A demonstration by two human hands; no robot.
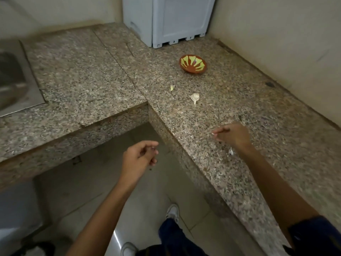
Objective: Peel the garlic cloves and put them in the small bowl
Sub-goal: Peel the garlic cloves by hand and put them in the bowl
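Surface: an L-shaped speckled granite counter (212, 115) runs along two plain cream walls, with a seam crossing the far slab and a step where the two runs meet.
Room: a steel sink (13, 76) is set into the counter at the left edge; a pale grey plastic appliance (169, 19) stands in the far corner; the floor (129, 191) below is tiled in light squares.
Person: two bare forearms, a dark sleeve at the right elbow, dark trousers and two white shoes (172, 212) on the floor.
Bowls: one small bowl (192, 64), brown with yellow-green rays, stands on the counter in front of the appliance.
Garlic: one unpeeled garlic clove (195, 97) lies on the counter, pointed end toward the person; one small pale fragment (172, 87) lies to its left, nearer the bowl, possibly skin or a peeled piece, too small to tell.
Scraps: one white scrap of skin (231, 151) lies on the counter beside the right wrist.
Left hand (141, 157): held over the floor, off the counter's edge, fingers loosely curled, gripping nothing.
Right hand (231, 134): over the counter, thumb and fingertips pinched together on what looks like a tiny white sliver.
Clove to grip: the clove lies apart from both hands, beyond the right hand and between it and the bowl.
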